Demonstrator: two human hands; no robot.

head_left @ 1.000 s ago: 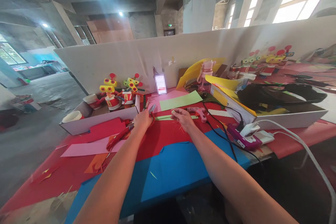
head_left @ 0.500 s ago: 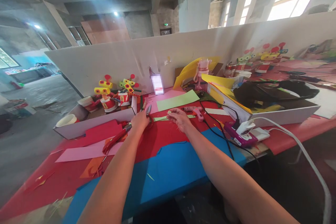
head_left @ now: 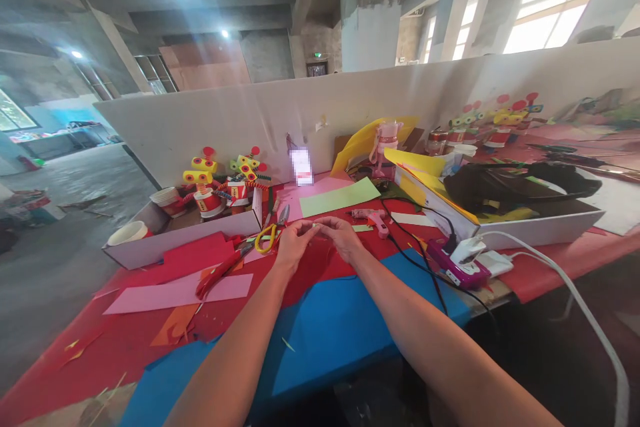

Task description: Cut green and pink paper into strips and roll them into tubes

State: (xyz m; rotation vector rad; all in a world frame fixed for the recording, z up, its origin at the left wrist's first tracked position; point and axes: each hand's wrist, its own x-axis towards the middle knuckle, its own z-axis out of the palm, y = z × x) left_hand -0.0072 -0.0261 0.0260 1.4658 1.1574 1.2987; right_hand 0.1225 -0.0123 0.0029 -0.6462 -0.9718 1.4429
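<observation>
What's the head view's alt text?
Left hand and right hand meet at a tiny pale piece above a red-covered table. Yellow-handled scissors lie left, a pink glue gun right; paper-cup figures stand in a box farther left.

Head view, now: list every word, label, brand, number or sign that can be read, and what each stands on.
No text is readable.
Green lit sign in the background: too small.
Markings on the red cup of the yellow-headed figure: too small.
White patches on the purple power strip: too blurred to tell.
Bright panel before the partition: pixelated, illegible.
</observation>
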